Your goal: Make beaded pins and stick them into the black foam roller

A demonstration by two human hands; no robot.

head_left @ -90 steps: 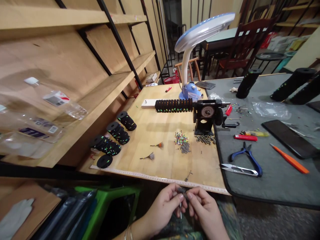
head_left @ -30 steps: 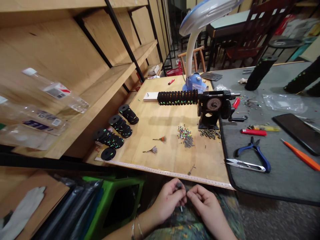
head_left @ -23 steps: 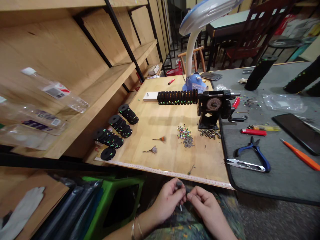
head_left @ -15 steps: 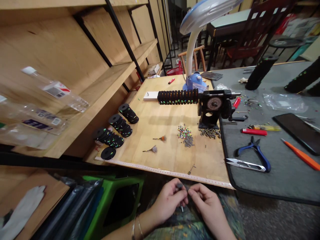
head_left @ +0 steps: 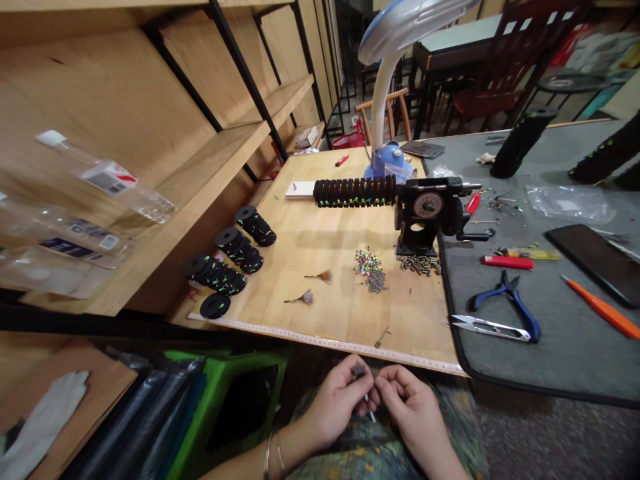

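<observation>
Over my lap, just off the table's front edge, my left hand is closed on a small slim piece. A dark grey tuft pokes out above the thumb, and a thin white tip shows below the fingers. My right hand pinches thumb to forefinger right beside it; whatever is between those fingertips is too small to make out. On the wood nearby lie two small feathery tufts on thin stems, one grey and one orange-tipped, and a little metal piece with wire.
A black hand-cranked winder carries a ridged black foam roll. Before it are coloured beads, grey metal bits and brass pieces. Black foam spools line the left; snips and pliers lie right.
The white tip below my left hand has swung slightly right and shows more of its length. Both hands stay close together in nearly the same place.
</observation>
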